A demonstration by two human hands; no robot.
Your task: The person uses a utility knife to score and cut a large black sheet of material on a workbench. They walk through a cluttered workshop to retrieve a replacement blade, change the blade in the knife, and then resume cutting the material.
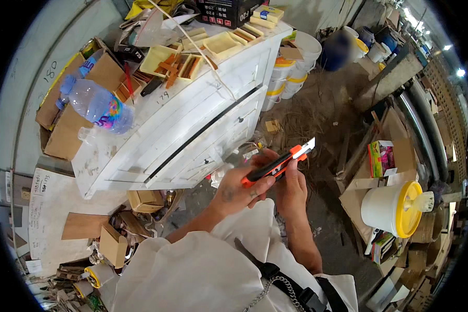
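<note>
On the left of the frame, a clear plastic bottle (91, 99) leans by an opened cardboard box (70, 127), next to a white panelled cabinet (182, 119) topped with cream plastic trays (223, 44).

Near the centre, the left hand (239, 184) is curled closed around the rear of a black-and-orange utility knife (275, 167), thumb laid along the near side. The knife tilts up to the right, its bare blade (308, 147) at that end. It looks light and stiff, a hard body that should not flex; the black section probably grips better than smooth plastic. The handle is the place to take hold, well behind the sharp, likely brittle blade. Just right of it, the right hand (292, 190) pinches the forward part, thumb against the casing.

Most fingers behind the knife are hidden, and a slider is hard to make out. At right stands a white bucket (379, 208) with a yellow lid; above it, a blurred patch hides whatever is there, and the black fisheye rim cuts off the edges.
</note>
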